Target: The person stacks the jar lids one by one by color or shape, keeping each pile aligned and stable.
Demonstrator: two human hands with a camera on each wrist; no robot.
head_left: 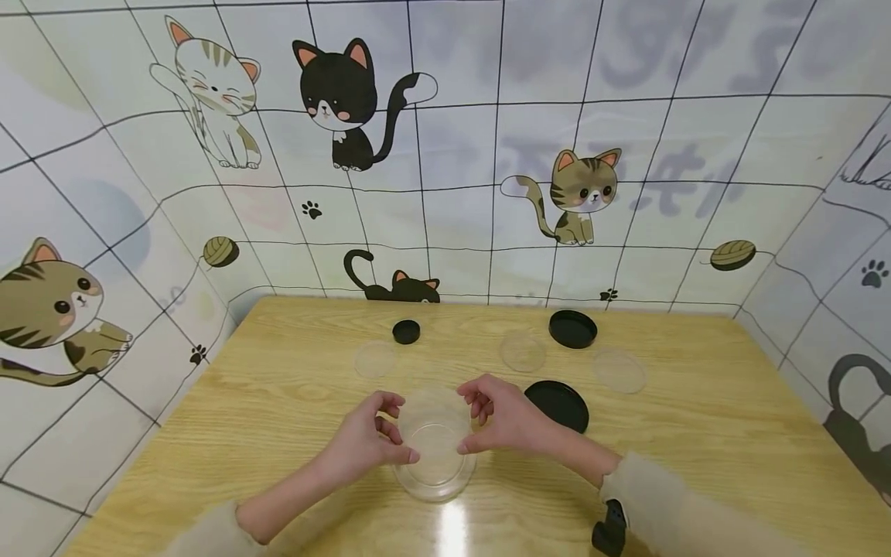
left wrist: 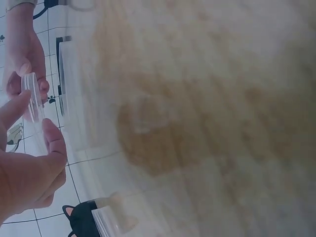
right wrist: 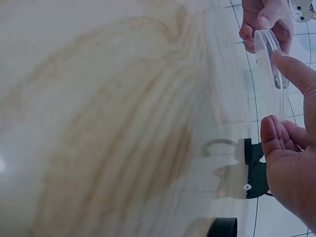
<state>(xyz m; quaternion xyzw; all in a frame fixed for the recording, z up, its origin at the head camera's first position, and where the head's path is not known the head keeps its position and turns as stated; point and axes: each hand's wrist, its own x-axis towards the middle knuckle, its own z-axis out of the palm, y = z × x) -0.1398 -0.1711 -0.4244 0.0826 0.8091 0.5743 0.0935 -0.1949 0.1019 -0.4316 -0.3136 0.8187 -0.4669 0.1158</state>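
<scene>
Both hands hold a clear, shallow round plastic lid [head_left: 437,414] by its opposite sides. My left hand [head_left: 362,437] has its thumb on the near left edge and the fingers farther up that side. On the right edge, my right hand [head_left: 508,418] pinches with thumb and fingertips. The right wrist view shows the lid [right wrist: 270,69] nearly edge-on, its rim stepped. Seen from the left wrist, the lid [left wrist: 33,96] is level between the two hands. Below it in the head view a bright clear round rim [head_left: 436,493] shows, overlapped by the lid.
Black round caps lie on the wooden table [head_left: 292,371]: a small one [head_left: 406,332] at the back, a larger one [head_left: 573,329] back right and another [head_left: 557,406] by my right forearm. Clear round pieces [head_left: 376,360] [head_left: 524,352] [head_left: 619,371] lie among them. A cat-print cloth [head_left: 459,155] encloses the table.
</scene>
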